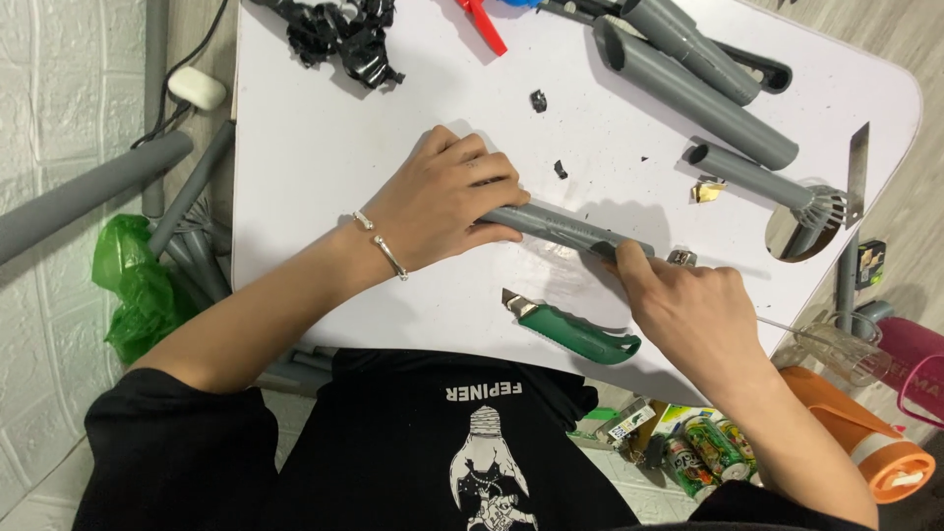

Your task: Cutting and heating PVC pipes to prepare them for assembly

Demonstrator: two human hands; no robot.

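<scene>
A short grey plastic pipe (565, 226) lies across the white table (324, 177). My left hand (442, 197), with a silver bracelet on its wrist, is closed over the pipe's left end and presses it down. My right hand (688, 305) grips the pipe's right end, thumb on top. A green utility knife (575, 334) with its blade out lies on the table just in front of the pipe, between my hands, untouched.
Three longer grey pipes (708, 88) lie at the back right, one ending in a slotted cap beside a round mirror (796, 236). Black tape scraps (344, 34) sit at the back. An orange bottle (865, 438) and cans stand on the floor right; more pipes and a green bag (138, 285) left.
</scene>
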